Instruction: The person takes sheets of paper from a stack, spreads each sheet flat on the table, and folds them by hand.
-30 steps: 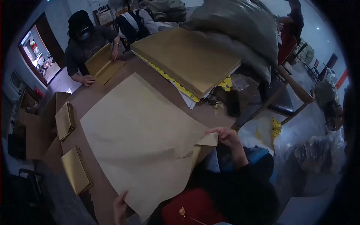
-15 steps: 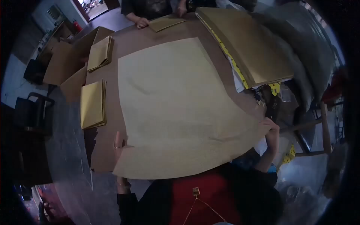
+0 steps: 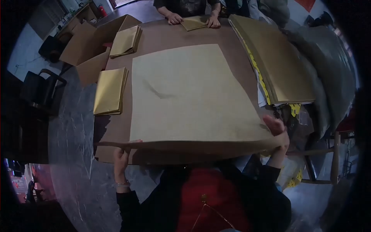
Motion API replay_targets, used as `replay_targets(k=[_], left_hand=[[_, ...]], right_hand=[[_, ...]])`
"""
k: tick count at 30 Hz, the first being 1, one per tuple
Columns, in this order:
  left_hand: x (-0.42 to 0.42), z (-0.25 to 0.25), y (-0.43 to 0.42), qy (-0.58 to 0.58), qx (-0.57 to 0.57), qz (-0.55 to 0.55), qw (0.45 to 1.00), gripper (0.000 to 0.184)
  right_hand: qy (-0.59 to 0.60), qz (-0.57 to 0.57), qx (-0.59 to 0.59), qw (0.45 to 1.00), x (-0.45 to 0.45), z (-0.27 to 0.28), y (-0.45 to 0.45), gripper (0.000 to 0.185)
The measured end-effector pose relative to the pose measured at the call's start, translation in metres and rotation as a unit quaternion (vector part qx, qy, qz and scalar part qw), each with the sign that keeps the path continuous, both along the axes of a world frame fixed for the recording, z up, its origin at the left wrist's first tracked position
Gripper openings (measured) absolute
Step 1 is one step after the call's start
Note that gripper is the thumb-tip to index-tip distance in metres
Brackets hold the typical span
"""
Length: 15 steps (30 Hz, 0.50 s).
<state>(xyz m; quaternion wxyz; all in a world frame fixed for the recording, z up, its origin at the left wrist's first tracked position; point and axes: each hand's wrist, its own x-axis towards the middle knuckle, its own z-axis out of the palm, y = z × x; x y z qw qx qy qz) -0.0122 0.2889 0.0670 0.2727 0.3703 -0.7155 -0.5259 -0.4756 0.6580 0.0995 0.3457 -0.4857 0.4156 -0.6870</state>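
Observation:
A large pale sheet point(image 3: 189, 96), creased at its left middle, covers much of the brown tabletop. Its near edge is raised and curved towards me, with a darker underside showing. At the near left corner my left hand point(image 3: 123, 156) is closed on the edge, its fingertips lying over the top. My right hand point(image 3: 275, 125) is at the near right corner, slightly blurred, and the sheet bends around it; its fingers seem closed on the corner.
Folded golden stacks point(image 3: 110, 91) lie along the left edge, beside an open cardboard box point(image 3: 91, 50). A thick stack of brown boards point(image 3: 274, 58) lies on the right. Across the table, a co-worker's hands point(image 3: 213, 21) hold a folded golden piece point(image 3: 193, 24). A wooden chair point(image 3: 335, 158) stands at right.
The sheet's near edge has gone from hanging towards me to being raised and bent up. My left hand now grips the edge from below. My view has shifted; the co-worker's hands are nearer the golden piece.

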Motion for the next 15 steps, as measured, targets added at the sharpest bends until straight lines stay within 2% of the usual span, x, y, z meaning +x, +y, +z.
replay_targets(k=[1, 2, 4, 5, 6, 8, 9, 11, 12, 14, 15], left_hand=[[-0.015, 0.01, 0.001, 0.073, -0.006, -0.062, 0.995, 0.024], [-0.023, 0.015, 0.001, 0.146, -0.013, -0.124, 0.981, 0.024], [-0.019, 0.012, -0.005, 0.127, -0.031, -0.141, 0.981, 0.02], [-0.017, 0.009, -0.008, 0.106, -0.048, -0.16, 0.98, 0.017], [-0.017, 0.003, -0.011, 0.104, -0.047, -0.16, 0.98, 0.017], [-0.015, -0.011, -0.017, 0.079, 0.006, -0.131, 0.988, 0.015], [-0.009, -0.016, -0.019, 0.076, 0.007, -0.132, 0.988, 0.015], [-0.009, -0.007, -0.018, -0.01, -0.028, -0.083, 0.996, 0.014], [-0.01, 0.01, -0.007, -0.013, -0.014, -0.055, 0.998, 0.014], [0.001, 0.012, -0.014, -0.023, 0.012, -0.053, 0.998, 0.013], [0.005, 0.01, -0.012, -0.044, 0.011, -0.037, 0.998, 0.013]], right_hand=[[0.013, 0.022, 0.034, 0.999, -0.001, -0.007, -0.006, 0.093], [0.014, 0.026, 0.035, 0.999, -0.006, -0.017, -0.002, 0.093], [0.04, 0.087, 0.224, 0.97, 0.003, -0.027, 0.009, 0.091], [0.04, 0.097, 0.245, 0.964, 0.008, -0.024, 0.015, 0.065], [0.037, 0.097, 0.245, 0.964, 0.012, -0.026, 0.017, 0.065], [0.223, 0.081, 0.28, 0.93, 0.023, -0.028, 0.018, 0.037], [0.156, 0.047, 0.305, 0.938, 0.028, -0.024, 0.018, 0.026], [0.131, 0.076, 0.282, 0.947, 0.021, -0.022, 0.039, 0.026], [0.107, 0.105, 0.259, 0.954, 0.017, -0.021, 0.047, 0.027], [0.112, 0.169, 0.205, 0.957, 0.019, -0.001, 0.04, 0.031], [0.128, 0.149, 0.242, 0.95, 0.023, 0.013, 0.038, 0.037]])
